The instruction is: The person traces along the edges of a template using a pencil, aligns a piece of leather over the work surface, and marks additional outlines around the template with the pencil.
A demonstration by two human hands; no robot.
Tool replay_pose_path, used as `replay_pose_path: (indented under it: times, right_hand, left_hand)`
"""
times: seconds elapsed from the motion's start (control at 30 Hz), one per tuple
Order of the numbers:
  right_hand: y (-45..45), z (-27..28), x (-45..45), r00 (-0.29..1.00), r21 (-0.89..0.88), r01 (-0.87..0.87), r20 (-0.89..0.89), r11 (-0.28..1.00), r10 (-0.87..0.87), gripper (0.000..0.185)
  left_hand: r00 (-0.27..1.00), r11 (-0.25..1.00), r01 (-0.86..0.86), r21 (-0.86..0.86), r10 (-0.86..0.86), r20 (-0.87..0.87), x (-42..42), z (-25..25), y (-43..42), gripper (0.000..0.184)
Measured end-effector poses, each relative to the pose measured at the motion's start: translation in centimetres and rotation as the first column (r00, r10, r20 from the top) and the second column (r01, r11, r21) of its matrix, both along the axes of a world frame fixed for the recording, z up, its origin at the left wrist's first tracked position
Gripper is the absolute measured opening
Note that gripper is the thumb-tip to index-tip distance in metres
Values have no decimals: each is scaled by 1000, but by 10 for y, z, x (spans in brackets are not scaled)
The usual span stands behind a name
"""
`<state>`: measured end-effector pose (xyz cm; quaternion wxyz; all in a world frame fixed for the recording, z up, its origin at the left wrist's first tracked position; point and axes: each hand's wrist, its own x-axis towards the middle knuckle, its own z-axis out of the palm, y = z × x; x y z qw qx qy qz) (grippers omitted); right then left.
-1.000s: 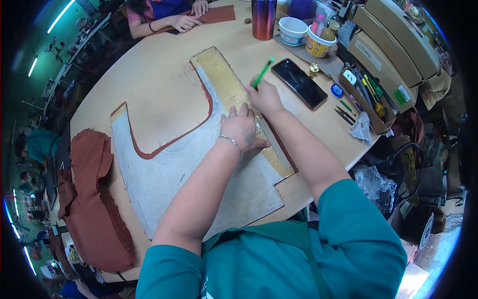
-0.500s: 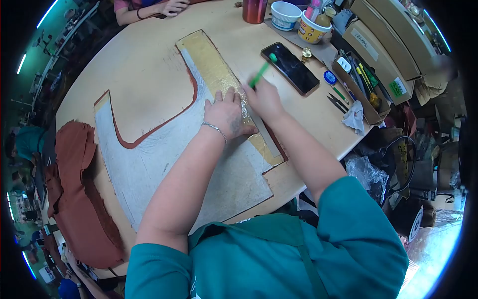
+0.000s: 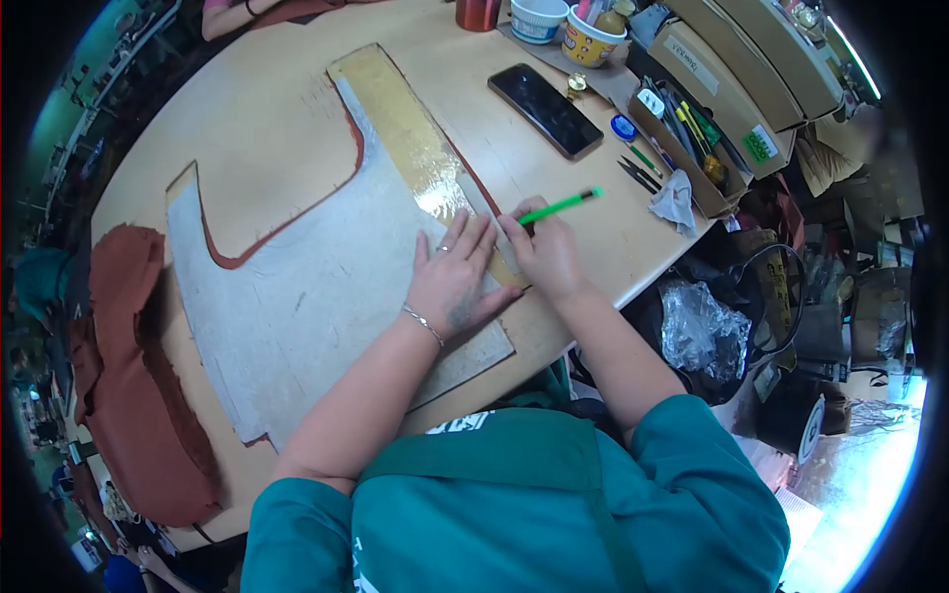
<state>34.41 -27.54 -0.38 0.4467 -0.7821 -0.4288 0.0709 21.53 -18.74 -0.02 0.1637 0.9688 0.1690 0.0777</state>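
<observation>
My left hand (image 3: 457,272) lies flat with its fingers spread on a large grey pattern piece (image 3: 287,296), partly over its yellow taped strip (image 3: 395,109). Reddish-brown material shows along the pattern's edges, beneath it. My right hand (image 3: 544,247) is closed on a green pencil (image 3: 568,205) at the pattern's right edge, just right of my left hand. The pencil points up and to the right, and its lower end is hidden by my fingers.
Folded brown leather (image 3: 148,395) lies at the left. A phone (image 3: 546,109), a watch (image 3: 576,85), scissors (image 3: 641,175), a cloth (image 3: 674,204) and a tool box (image 3: 692,163) are at the right. Tubs (image 3: 590,42) stand behind; another person's arm (image 3: 227,18) is at top left.
My right hand has moved down along the pattern's right edge with the pencil, which is now tilted flatter. My left hand still presses on the pattern. The view has shifted.
</observation>
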Motion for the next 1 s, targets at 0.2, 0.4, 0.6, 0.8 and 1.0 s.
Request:
replay_pose_path:
  times: [0.2,0.4,0.6,0.8,1.0]
  right_hand:
    - [-24,-19,-13,994,156,25,-110,987,-8,14]
    - [34,-8,8,1000,22,26,17,999,-26,17]
    - [-32,-12,-9,994,-14,9,-109,1000,-11,14]
    - [47,-10,13,1000,49,15,-6,999,-14,18]
    - [-44,-23,-10,999,95,-44,32,994,41,17]
  left_hand:
    - [999,999,-10,-46,8,-33,-1,-4,2,81]
    - [1000,997,-17,-71,16,-21,0,-2,3,80]
    - [1000,998,-20,-63,20,11,-2,-6,4,79]
    - [999,998,-27,-57,28,20,-1,-5,3,79]
    - [999,998,-36,-59,37,21,-1,-8,5,78]
